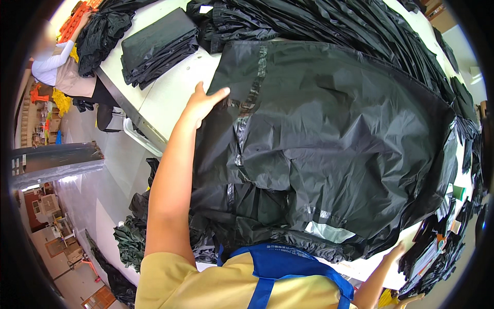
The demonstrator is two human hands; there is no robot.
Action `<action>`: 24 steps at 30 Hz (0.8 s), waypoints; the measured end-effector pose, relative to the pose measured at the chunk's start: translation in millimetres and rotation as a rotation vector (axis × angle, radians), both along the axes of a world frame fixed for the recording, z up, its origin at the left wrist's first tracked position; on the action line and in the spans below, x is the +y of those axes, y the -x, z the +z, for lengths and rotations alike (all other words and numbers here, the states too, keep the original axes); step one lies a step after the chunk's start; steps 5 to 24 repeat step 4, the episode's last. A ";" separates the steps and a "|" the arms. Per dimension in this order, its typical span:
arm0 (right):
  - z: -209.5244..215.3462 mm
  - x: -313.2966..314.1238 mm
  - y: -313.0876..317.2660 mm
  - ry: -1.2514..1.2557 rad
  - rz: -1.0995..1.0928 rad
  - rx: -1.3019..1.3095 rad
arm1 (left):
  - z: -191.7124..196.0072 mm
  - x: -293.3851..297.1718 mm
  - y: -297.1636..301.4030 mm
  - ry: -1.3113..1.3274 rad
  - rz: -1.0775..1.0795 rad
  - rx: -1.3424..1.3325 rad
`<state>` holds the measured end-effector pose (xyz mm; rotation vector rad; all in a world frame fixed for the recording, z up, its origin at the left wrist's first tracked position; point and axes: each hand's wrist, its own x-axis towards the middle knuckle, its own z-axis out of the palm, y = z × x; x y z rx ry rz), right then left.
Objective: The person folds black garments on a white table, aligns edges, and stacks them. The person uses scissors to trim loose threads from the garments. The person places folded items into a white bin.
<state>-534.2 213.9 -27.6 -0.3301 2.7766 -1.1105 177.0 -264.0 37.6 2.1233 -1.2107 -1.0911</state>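
Note:
A large black garment of thin, shiny fabric (329, 129) is spread across the white table in front of me. Glossy tape strips run along its seams, and a silvery patch (329, 232) shows near its front edge. My left hand (203, 104) rests at the garment's upper left edge, thumb and fingers spread apart, gripping nothing. Low on the right, my right hand (395, 253) is beside the garment's near right corner. Its fingers are too small and unclear to read.
A folded black fabric stack (159, 49) lies on the table (172, 85) at the far left. Long black cloth pieces (329, 23) are heaped along the back. More black pieces (427, 257) crowd the right side. A co-worker (56, 67) stands at the far left, handling an orange item.

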 end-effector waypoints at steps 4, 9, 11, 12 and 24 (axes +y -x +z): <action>-48.9 77.2 -83.6 0.136 -0.005 -0.447 | 6.1 3.9 -18.9 -0.294 -0.216 0.433; -48.9 77.2 -83.6 0.136 -0.005 -0.447 | 6.1 3.9 -18.9 -0.294 -0.216 0.433; -48.9 77.2 -83.6 0.136 -0.005 -0.447 | 6.1 3.9 -18.9 -0.294 -0.216 0.433; -48.9 77.2 -83.6 0.136 -0.005 -0.447 | 6.1 3.9 -18.9 -0.294 -0.216 0.433; -48.9 77.2 -83.6 0.136 -0.005 -0.447 | 6.1 3.9 -18.9 -0.294 -0.216 0.433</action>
